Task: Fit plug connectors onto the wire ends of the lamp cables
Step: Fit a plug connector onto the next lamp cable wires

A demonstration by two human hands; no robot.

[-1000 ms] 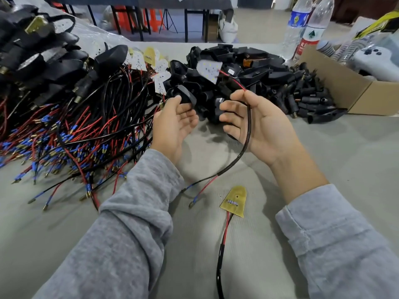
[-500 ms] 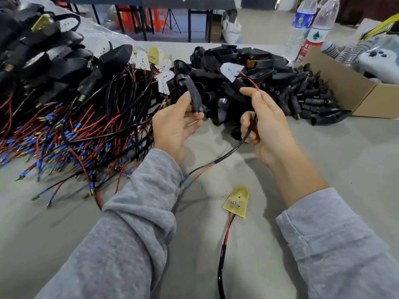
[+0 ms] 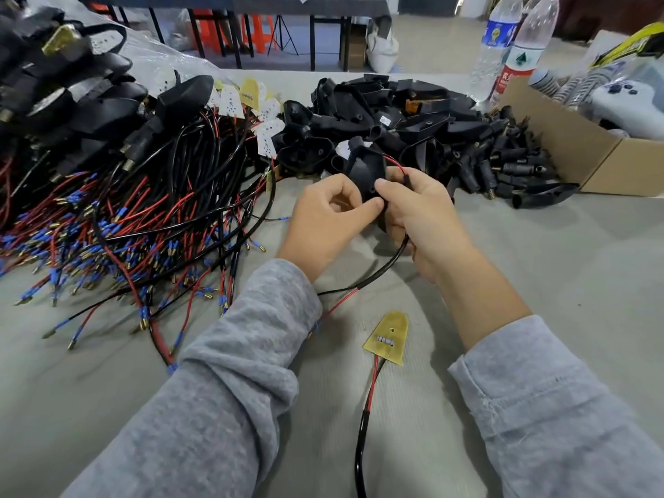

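My left hand [image 3: 325, 219] and my right hand [image 3: 422, 219] meet at the table's middle, both gripping a black plastic housing [image 3: 366, 172]. My right hand also pinches a black lamp cable [image 3: 386, 264] whose red wire [image 3: 395, 165] loops over the housing's top. The cable trails down left and splits into red and blue-tipped ends near my left sleeve. A pile of black housings [image 3: 395, 116] lies just behind my hands. The housing's lower part is hidden by my fingers.
A heap of red and black cables with blue-sleeved terminals [image 3: 118, 228] fills the left. A yellow LED board on a cable [image 3: 386, 337] lies in front. Black plug connectors [image 3: 510, 163] lie right, beside a cardboard box [image 3: 611, 156] and two water bottles [image 3: 510, 48].
My hands have come together: the left brought the black housing across to the right hand, which now grips it along with the cable. The cable's red wire now arcs over the housing.
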